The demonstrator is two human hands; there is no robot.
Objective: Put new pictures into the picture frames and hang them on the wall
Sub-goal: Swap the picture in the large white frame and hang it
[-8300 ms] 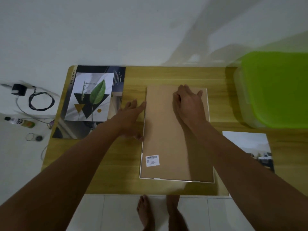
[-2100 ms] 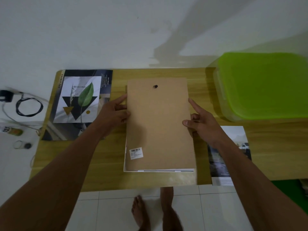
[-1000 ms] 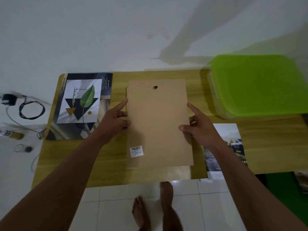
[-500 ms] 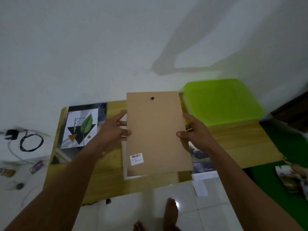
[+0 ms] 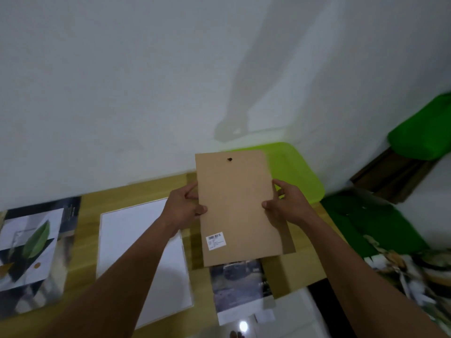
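Near edge: toes [image 5: 235,334] on white floor tile, both forearms reaching in from below.

A landscape photo [image 5: 239,286] lies flat at the table's front edge, its near end overhanging. Its far end is hidden behind the board. Left of it, a white-faced picture frame [image 5: 144,259] with a thin light rim lies flat on the wooden table [image 5: 87,230]. The left forearm crosses its right side. Further left is a leaf print [image 5: 29,250], flat and partly cut off by the picture edge. To the right, on the floor, there's a green cloth [image 5: 366,223] and a blurred pile of prints [image 5: 402,272]; I can't make out details.

Task item: brown backing board [image 5: 236,206], held up off the table, portrait, tilted slightly clockwise, plain back facing the camera. There's a barcode sticker [image 5: 216,241] at lower left and a small dark hanging hole [image 5: 229,159] top centre.

The left hand [image 5: 184,207] grips the left edge, thumb on the back face. The right hand [image 5: 285,206] grips the right edge the same way. The hands are apart, a board's width between them.

Behind the board is a lime-green lidded box [image 5: 295,172] on the far right of the table, its left part blocked by the board. Beyond that, a white wall [image 5: 122,81] carries an arm-and-board shadow.
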